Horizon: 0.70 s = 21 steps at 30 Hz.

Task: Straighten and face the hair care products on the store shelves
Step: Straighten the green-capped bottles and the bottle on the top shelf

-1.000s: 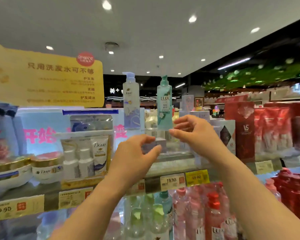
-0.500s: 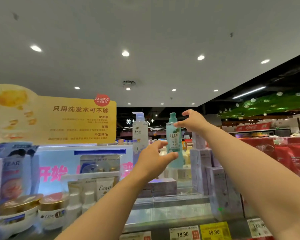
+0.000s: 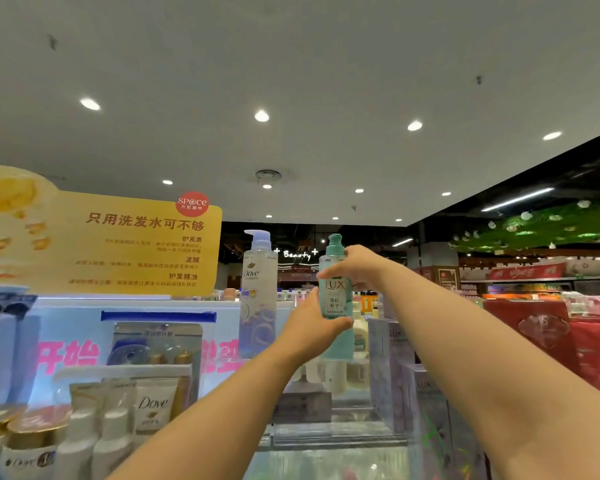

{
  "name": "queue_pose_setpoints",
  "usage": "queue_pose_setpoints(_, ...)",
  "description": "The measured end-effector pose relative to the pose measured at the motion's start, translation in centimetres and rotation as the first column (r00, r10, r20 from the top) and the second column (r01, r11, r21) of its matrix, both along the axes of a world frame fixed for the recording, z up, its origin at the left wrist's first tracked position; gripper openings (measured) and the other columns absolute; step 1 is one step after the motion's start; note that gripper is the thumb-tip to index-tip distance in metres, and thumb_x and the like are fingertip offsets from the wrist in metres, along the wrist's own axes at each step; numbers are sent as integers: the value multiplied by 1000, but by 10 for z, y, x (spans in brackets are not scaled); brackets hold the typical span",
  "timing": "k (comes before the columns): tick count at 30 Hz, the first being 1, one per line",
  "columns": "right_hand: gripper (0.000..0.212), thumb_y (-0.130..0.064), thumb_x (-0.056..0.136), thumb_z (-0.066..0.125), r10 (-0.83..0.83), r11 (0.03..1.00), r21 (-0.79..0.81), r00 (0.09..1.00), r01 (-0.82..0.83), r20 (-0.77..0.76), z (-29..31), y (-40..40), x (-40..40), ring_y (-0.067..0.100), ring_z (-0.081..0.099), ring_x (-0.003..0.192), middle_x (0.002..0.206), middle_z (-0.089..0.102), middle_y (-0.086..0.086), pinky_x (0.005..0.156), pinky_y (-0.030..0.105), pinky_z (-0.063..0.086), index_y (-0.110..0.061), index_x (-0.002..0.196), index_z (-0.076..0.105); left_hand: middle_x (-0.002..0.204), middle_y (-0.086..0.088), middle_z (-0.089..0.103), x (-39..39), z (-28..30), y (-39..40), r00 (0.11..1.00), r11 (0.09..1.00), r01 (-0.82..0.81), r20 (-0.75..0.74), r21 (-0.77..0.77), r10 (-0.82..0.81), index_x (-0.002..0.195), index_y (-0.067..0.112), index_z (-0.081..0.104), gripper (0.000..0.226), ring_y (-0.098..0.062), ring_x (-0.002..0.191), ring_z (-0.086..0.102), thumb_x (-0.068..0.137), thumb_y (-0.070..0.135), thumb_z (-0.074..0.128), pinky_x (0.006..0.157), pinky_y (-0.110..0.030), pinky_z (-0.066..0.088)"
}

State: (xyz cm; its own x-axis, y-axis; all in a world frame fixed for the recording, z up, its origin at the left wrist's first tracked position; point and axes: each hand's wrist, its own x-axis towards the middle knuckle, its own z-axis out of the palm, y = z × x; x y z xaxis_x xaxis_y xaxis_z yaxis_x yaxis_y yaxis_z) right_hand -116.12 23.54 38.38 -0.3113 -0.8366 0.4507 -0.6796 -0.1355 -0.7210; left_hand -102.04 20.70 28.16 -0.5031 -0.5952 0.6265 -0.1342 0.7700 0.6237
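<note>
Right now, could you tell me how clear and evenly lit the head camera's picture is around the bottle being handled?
Head view: ceiling spotlights give even light; wide-angle bend at the edges; the LUX bottle, held by the left hand and right hand, has a readable logo but soft small print; the Dove bottle looks slightly hazy.

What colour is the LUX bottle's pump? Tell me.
Teal green, matching the LUX bottle that both hands grip; seen in the head view.

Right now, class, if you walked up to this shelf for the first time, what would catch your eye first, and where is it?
First, the two hands on the teal LUX bottle at centre: the left hand grips its lower body, the right hand its shoulder by the pump. Just left stands the clear Dove bottle, upright and untouched. Further left, the big yellow sign rises over the shelf.
</note>
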Motion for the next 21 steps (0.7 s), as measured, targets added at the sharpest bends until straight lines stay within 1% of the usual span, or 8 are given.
queue_pose_setpoints(3, 41, -21, 73, 89, -19, 999, -35, 1000, 19, 1, 0, -2, -3, 23, 74, 86, 97, 75, 9, 71, 37, 62, -9, 103, 64, 115, 7, 60, -13, 6, -5, 999, 999, -35, -40, -8, 34, 134, 30, 39, 57, -17, 105, 61, 88, 39, 70, 80, -33, 55)
queue_pose_setpoints(5, 42, -22, 72, 90, -56, 997, -56, 998, 55, -13, 0, -1, -4, 25, 75, 86, 94, 75, 9, 73, 39, 63, -9, 102, 63, 117, 4, 61, -21, 8, -9, 996, 998, -59, -69, -4, 59, 135, 27, 41, 56, -18, 106, 61, 89, 39, 70, 78, -33, 56)
queue_pose_setpoints(8, 47, -24, 69, 92, -83, 993, -81, 996, 81, -23, 1, 4, -3, 25, 75, 83, 92, 75, 9, 70, 40, 64, -8, 102, 63, 116, 4, 59, -27, 6, -14, 989, 993, -113, -102, -21, 110, 136, 25, 43, 55, -18, 105, 59, 90, 38, 70, 85, -41, 58)
queue_pose_setpoints(11, 46, -25, 67, 93, -67, 991, -114, 997, 63, -26, 7, 17, 0, 20, 75, 75, 88, 75, 7, 54, 30, 61, -9, 99, 64, 121, 3, 61, -26, 5, -15, 979, 993, -110, -180, -47, 100, 141, 26, 43, 58, -12, 101, 59, 91, 38, 69, 76, -29, 56)
queue_pose_setpoints(14, 44, -25, 67, 93, -19, 989, -151, 999, 13, -42, 18, 38, 7, 19, 77, 69, 85, 77, 6, 56, 31, 62, -9, 98, 65, 108, 11, 62, -15, 12, -3, 964, 994, -83, -259, -77, 60, 140, 27, 47, 59, 3, 89, 59, 89, 41, 71, 62, -13, 46)
queue_pose_setpoints(15, 44, -24, 67, 92, 3, 987, -163, 999, -10, -47, 21, 45, 11, 18, 77, 68, 82, 78, 5, 56, 31, 62, -8, 99, 65, 105, 12, 63, -10, 16, 4, 957, 995, -61, -286, -73, 37, 140, 26, 48, 60, 4, 89, 59, 88, 42, 72, 64, -15, 49)
queue_pose_setpoints(18, 38, -23, 70, 91, 57, 980, -187, 996, -69, -66, 25, 72, 26, 15, 77, 67, 72, 78, -3, 56, 28, 61, -10, 96, 66, 106, 7, 68, 5, 23, 23, 942, 998, 47, -331, -44, -59, 132, 25, 53, 51, -6, 96, 66, 87, 40, 73, 82, -36, 59)
queue_pose_setpoints(21, 34, -23, 73, 88, 116, 973, -191, 989, -132, -92, 17, 102, 42, 16, 78, 74, 79, 79, -3, 63, 30, 63, -11, 98, 68, 103, 5, 73, 22, 21, 44, 931, 990, 142, -336, -18, -140, 113, 28, 59, 33, -10, 94, 70, 85, 34, 75, 84, -40, 60)
